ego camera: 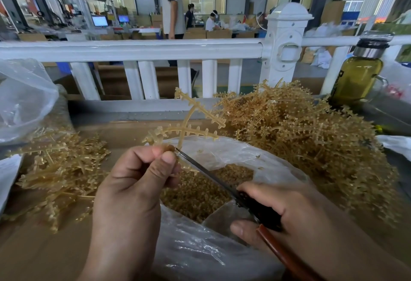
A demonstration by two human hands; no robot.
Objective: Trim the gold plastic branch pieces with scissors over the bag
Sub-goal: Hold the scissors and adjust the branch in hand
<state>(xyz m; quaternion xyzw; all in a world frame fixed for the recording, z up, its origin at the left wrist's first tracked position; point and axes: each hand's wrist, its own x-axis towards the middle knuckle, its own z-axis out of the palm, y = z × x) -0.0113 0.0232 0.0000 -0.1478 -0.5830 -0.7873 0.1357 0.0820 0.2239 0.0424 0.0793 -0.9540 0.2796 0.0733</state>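
clear crinkled plastic bag, mouth open, nearest: holds a bed of small knobbly gold offcuts. right hand, grip curled round black-handled steel scissors; slim blades point up-left, tip touching the held piece. left hand, grip pinching translucent gold plastic branch piece above the bag; curved stem rises up and away, studded side arms crosswise. brown cardboard tabletop: flat pile of gold branches left, tangled heap of gold branches right. far right: glass bottle of olive liquid. behind: white railing.
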